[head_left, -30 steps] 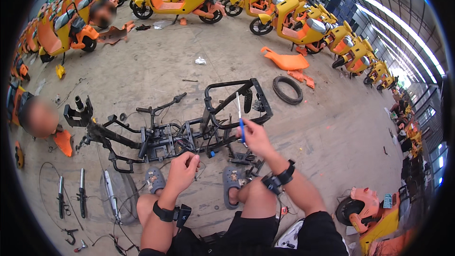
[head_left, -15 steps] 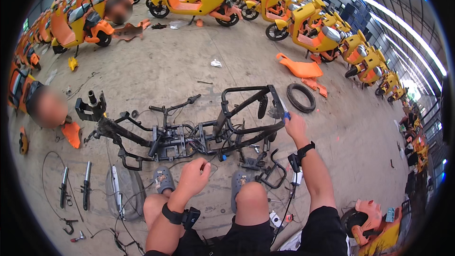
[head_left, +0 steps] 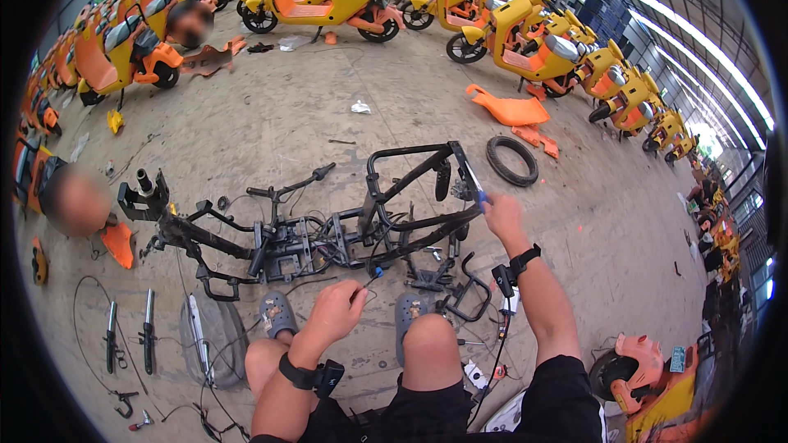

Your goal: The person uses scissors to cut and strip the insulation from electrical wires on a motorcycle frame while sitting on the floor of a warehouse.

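**Stripped scooter frame worked on the floor**

A thin wire (head_left: 371, 276) is pinched in the left hand (head_left: 335, 310). A blue-handled tool (head_left: 474, 183) is gripped by the right hand (head_left: 502, 215) against the black frame (head_left: 328, 234), laid before the knees.

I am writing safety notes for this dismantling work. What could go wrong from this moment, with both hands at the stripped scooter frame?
1. The right hand holds a blue-handled tool against the black frame; a slip might strike the knuckles on the tubes.
2. The left hand pinches a thin cable among tangled wiring; a hard pull could snag it.
3. Loose brackets lie beside the grey clogs; the feet may trip.
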### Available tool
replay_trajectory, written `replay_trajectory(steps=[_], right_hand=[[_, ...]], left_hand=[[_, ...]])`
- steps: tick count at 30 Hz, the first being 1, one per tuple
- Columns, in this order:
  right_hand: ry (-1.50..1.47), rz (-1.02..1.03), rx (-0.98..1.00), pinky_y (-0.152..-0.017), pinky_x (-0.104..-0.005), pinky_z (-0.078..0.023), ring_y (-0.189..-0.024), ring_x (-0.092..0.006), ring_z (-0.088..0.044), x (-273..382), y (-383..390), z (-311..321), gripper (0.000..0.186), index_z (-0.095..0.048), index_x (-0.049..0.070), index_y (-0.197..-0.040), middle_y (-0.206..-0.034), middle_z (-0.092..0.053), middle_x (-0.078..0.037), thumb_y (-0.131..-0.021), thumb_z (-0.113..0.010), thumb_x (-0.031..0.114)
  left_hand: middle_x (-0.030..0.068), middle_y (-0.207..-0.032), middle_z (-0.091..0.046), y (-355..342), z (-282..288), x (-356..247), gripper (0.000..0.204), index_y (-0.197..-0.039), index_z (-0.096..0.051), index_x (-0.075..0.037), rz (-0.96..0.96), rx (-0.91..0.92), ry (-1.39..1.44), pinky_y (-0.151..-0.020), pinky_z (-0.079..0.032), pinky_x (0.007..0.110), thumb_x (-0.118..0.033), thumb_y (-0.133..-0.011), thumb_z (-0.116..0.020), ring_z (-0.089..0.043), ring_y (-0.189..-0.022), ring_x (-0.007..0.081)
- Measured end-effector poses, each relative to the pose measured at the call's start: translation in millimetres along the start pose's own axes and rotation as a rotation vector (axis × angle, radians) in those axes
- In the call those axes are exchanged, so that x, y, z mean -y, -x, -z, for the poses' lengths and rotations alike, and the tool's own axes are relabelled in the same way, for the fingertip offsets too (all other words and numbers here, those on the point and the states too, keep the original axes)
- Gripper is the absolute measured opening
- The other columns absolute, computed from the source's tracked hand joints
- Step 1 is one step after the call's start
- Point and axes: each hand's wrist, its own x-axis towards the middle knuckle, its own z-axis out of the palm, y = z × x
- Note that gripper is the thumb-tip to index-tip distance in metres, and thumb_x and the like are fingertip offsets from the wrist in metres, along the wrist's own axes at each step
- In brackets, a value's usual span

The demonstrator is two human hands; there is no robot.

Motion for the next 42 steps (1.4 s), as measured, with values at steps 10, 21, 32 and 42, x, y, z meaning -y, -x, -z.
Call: replay_trajectory(steps=[10, 21, 32, 42], right_hand=[[0.054, 0.037, -0.14, -0.072, -0.0476, -0.05, -0.081, -0.0373, -0.064, 3.6, 1.6, -11.2, 0.018, -0.07, 0.009, -0.094, -0.08, -0.065, -0.018, -0.085, -0.059, 0.02], [-0.423, 0.34, 0.607, -0.058, -0.0421, -0.049, -0.065, -0.0336, -0.063, -16.4, 228.0, 3.7, 0.024, -0.066, 0.007, -0.093, -0.075, -0.064, -0.017, -0.089, -0.059, 0.03], [-0.698, -0.656, 0.93, -0.074, -0.0378, -0.053, -0.082, -0.0289, -0.067, -34.8, 446.3, -3.3, 0.037, -0.065, 0.008, -0.107, -0.091, -0.069, -0.013, -0.095, -0.048, 0.04], [-1.177, -0.777, 0.625, -0.077, -0.0373, -0.053, -0.085, -0.0272, -0.066, 74.5, 358.7, -53.6, 0.036, -0.064, 0.007, -0.108, -0.093, -0.069, -0.012, -0.095, -0.049, 0.038]], left_hand=[[0.018, -0.076, -0.063, -0.4, -4.3, -0.6, 0.016, -0.084, -0.064, 0.003, -0.018, 0.031, -0.023, -0.062, -0.048, 0.04, -0.013, -0.088, -0.061, -0.062, -0.069, 0.0356], [0.0201, -0.079, -0.062, 2.3, 2.8, -4.5, 0.017, -0.081, -0.061, 0.002, 0.004, 0.027, 0.015, -0.066, -0.046, 0.047, -0.013, -0.087, -0.06, -0.059, -0.077, 0.0413], [0.0177, -0.078, -0.065, 15.6, 11.3, -1.8, 0.015, -0.087, -0.065, 0.003, 0.038, 0.006, 0.063, -0.064, -0.048, 0.037, -0.012, -0.088, -0.062, -0.063, -0.071, 0.0319], [0.0192, -0.079, -0.063, 15.3, 12.8, -4.3, 0.014, -0.086, -0.063, 0.003, 0.023, 0.012, 0.051, -0.066, -0.048, 0.04, -0.011, -0.087, -0.062, -0.061, -0.074, 0.0363]])
